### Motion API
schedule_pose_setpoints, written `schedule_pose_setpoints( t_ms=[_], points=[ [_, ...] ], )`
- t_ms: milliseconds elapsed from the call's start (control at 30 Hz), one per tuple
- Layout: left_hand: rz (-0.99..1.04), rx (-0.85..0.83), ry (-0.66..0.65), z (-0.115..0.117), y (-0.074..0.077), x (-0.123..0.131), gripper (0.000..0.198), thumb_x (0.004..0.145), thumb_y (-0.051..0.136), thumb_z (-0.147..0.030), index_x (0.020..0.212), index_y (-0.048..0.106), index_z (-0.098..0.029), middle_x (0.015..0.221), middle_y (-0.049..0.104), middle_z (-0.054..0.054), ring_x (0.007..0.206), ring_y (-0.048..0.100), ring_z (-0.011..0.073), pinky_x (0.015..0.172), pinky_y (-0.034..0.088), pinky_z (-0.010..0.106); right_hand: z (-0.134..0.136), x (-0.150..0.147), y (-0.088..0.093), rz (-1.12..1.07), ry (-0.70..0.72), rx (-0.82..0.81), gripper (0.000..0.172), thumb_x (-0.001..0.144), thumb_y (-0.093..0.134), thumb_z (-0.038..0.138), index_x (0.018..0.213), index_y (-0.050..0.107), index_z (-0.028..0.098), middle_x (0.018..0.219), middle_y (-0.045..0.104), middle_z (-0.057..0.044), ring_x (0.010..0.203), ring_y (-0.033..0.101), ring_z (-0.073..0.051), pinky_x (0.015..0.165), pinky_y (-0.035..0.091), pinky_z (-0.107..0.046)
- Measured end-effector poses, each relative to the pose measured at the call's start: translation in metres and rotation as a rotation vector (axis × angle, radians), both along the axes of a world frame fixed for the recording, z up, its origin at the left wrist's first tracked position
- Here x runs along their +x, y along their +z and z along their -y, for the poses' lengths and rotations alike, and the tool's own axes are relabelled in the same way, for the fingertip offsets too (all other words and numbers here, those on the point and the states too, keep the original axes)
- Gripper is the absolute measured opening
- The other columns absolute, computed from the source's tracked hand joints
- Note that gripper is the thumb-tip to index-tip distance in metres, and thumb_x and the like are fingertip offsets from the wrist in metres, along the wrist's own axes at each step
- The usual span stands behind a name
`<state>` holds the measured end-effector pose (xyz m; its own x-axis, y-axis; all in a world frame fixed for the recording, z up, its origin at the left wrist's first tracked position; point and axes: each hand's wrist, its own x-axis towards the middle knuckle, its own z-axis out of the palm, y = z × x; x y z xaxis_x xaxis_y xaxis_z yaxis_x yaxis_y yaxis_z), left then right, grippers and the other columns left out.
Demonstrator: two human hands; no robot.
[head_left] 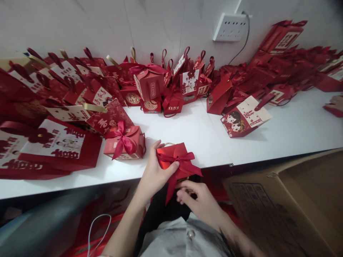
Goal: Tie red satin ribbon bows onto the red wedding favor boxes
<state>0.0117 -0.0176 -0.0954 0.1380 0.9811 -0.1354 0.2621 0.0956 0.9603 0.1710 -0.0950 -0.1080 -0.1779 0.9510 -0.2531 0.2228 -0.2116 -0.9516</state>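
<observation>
A small red gift box point(166, 152) with a dark red ribbon bow point(184, 162) is tilted at the table's front edge. My left hand point(157, 175) grips it from the left, thumb pressed on the bow and fingers behind the box. One ribbon tail point(171, 189) hangs down in front. Just below the box is my right hand point(194, 196), its fingers loosely bent and apart, the fingertips close to the hanging tail. Whether they touch the ribbon or box is unclear. Left of my left hand stands another red box with a pink-red bow point(124, 142).
Many red gift boxes and bags fill the white table point(184, 125) along the wall. A box with cartoon faces point(242, 117) stands right of centre. An open cardboard carton point(289, 200) is at lower right. A power strip point(232, 26) hangs on the wall. A hand point(334, 105) shows at the right edge.
</observation>
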Motion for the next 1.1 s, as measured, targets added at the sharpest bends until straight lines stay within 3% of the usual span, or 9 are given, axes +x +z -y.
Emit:
schedule_pose_setpoints(
  t_ms=[67, 200, 300, 467, 600, 867, 1100],
  points=[
    [-0.011, -0.011, 0.005, -0.001, 0.0, 0.001, 0.072, 0.072, 0.067, -0.036, 0.131, 0.028, -0.021, 0.137, 0.043, 0.013, 0.121, 0.05, 0.0247, 0.104, 0.039, 0.04, -0.002, -0.018, -0.002, -0.032, 0.059, -0.032, 0.017, 0.084, 0.055, 0.03, 0.08, 0.064, 0.016, 0.067, 0.067, -0.003, 0.061, 0.062, -0.014, 0.059, 0.048, -0.023],
    [-0.012, -0.045, 0.007, -0.001, 0.002, 0.001, 0.073, 0.073, 0.066, -0.037, 0.132, 0.028, -0.02, 0.123, 0.054, 0.01, 0.11, 0.058, 0.0229, 0.098, 0.044, 0.039, -0.007, -0.035, -0.005, -0.034, -0.001, 0.028, 0.028, 0.086, 0.051, 0.034, 0.064, 0.055, 0.017, 0.06, 0.063, -0.002, 0.056, 0.059, -0.013, 0.052, 0.043, -0.021],
    [-0.008, -0.06, 0.025, -0.001, 0.004, 0.001, 0.073, 0.072, 0.067, -0.037, 0.132, 0.028, -0.02, 0.116, 0.058, 0.008, 0.105, 0.06, 0.0221, 0.095, 0.046, 0.038, -0.006, -0.035, -0.003, 0.098, -0.052, 0.183, 0.029, 0.088, 0.048, 0.031, 0.062, 0.051, 0.018, 0.057, 0.059, 0.0, 0.054, 0.055, -0.011, 0.05, 0.039, -0.02],
    [-0.001, -0.078, 0.033, -0.002, 0.006, 0.003, 0.073, 0.071, 0.068, -0.036, 0.131, 0.03, -0.02, 0.11, 0.061, 0.007, 0.101, 0.062, 0.0219, 0.093, 0.047, 0.038, -0.004, -0.032, -0.001, 0.282, -0.136, 0.402, 0.016, 0.082, 0.056, 0.026, 0.069, 0.053, 0.018, 0.056, 0.052, 0.003, 0.051, 0.049, -0.009, 0.053, 0.038, -0.019],
    [-0.037, -0.073, 0.026, -0.003, 0.007, 0.003, 0.069, 0.07, 0.068, -0.035, 0.127, 0.033, -0.02, 0.109, 0.061, 0.007, 0.1, 0.061, 0.0217, 0.093, 0.046, 0.038, -0.008, -0.03, 0.0, 0.241, -0.145, 0.36, 0.017, 0.082, 0.054, 0.025, 0.066, 0.053, 0.018, 0.057, 0.051, 0.004, 0.053, 0.048, -0.009, 0.053, 0.038, -0.019],
    [-0.033, -0.055, 0.007, -0.005, 0.009, 0.003, 0.046, 0.071, 0.066, -0.036, 0.106, 0.039, -0.022, 0.098, 0.061, 0.003, 0.092, 0.063, 0.0194, 0.085, 0.048, 0.035, -0.008, -0.019, 0.004, 0.19, 0.0, 0.264, 0.016, 0.083, 0.051, 0.023, 0.067, 0.05, 0.019, 0.061, 0.052, 0.004, 0.058, 0.047, -0.009, 0.057, 0.037, -0.019],
    [-0.038, -0.047, 0.036, -0.004, 0.009, 0.005, 0.045, 0.068, 0.067, -0.035, 0.102, 0.04, -0.022, 0.095, 0.062, 0.002, 0.088, 0.064, 0.0197, 0.082, 0.049, 0.035, -0.009, -0.016, 0.006, 0.235, 0.061, 0.232, 0.021, 0.085, 0.049, 0.024, 0.065, 0.047, 0.019, 0.059, 0.05, 0.004, 0.057, 0.045, -0.01, 0.054, 0.035, -0.021]
  ],
)
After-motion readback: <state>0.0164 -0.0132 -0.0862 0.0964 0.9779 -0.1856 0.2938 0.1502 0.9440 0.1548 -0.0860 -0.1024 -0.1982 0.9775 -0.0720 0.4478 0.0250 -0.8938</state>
